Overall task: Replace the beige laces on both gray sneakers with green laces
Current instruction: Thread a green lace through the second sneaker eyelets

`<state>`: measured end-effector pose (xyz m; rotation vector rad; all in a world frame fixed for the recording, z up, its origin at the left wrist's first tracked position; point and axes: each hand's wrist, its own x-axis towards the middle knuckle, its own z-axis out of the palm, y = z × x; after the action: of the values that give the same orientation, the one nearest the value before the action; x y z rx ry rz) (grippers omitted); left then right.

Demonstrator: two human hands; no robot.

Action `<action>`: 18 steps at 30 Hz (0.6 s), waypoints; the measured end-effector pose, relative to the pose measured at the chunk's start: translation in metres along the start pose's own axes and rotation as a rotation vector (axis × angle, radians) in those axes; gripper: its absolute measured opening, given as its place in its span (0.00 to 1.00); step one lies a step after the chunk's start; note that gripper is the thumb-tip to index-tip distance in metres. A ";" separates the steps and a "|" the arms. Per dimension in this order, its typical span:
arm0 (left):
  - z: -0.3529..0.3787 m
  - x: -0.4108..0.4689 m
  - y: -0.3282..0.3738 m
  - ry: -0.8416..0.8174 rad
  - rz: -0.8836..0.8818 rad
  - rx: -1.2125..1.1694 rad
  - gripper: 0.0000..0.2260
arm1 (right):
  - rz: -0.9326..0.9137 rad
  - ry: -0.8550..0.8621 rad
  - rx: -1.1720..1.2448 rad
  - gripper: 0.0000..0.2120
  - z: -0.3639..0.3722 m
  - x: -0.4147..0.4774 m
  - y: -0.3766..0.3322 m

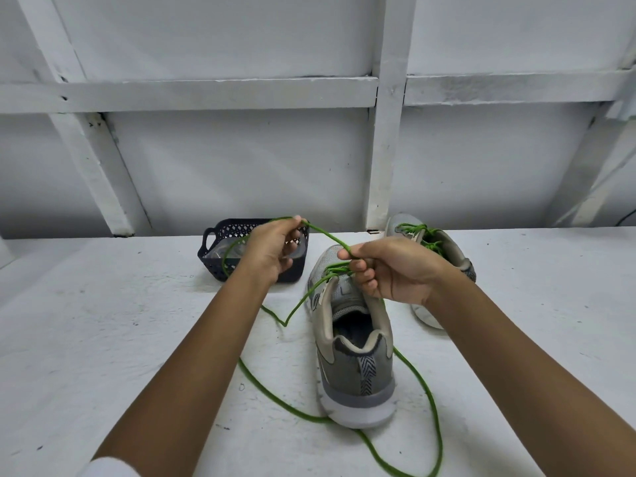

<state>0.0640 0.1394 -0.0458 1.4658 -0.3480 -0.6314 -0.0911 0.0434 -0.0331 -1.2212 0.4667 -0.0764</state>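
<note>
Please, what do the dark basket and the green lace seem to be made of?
The dark basket: probably moulded plastic, matte navy; the lattice holes and the one-piece handle suggest it. The green lace: seemingly a round woven textile cord, matte; it lies in loose curves on the table. The exact fibre cannot be told.

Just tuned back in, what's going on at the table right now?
A person is lacing the near gray sneaker with a green lace. The left hand and right hand each pinch the lace, with a stretch of it running between them above the shoe's front. Its slack trails over the white table around the heel. The far sneaker already carries green lacing. A dark basket sits behind the left hand.
</note>
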 end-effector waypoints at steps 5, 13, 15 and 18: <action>0.022 -0.006 -0.016 -0.089 0.141 0.514 0.13 | -0.182 0.115 -0.007 0.12 -0.012 0.000 -0.005; 0.056 0.007 -0.043 -0.147 0.090 1.153 0.34 | -0.278 0.400 -0.155 0.09 -0.032 0.020 0.017; 0.057 0.009 -0.044 -0.135 0.074 1.126 0.30 | -0.311 0.446 -0.122 0.07 -0.034 0.025 0.023; 0.055 0.008 -0.044 -0.161 0.046 0.964 0.27 | -0.340 0.464 -0.100 0.07 -0.036 0.029 0.033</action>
<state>0.0301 0.0913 -0.0854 2.3120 -0.8916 -0.5644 -0.0847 0.0144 -0.0812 -1.3744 0.6656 -0.6435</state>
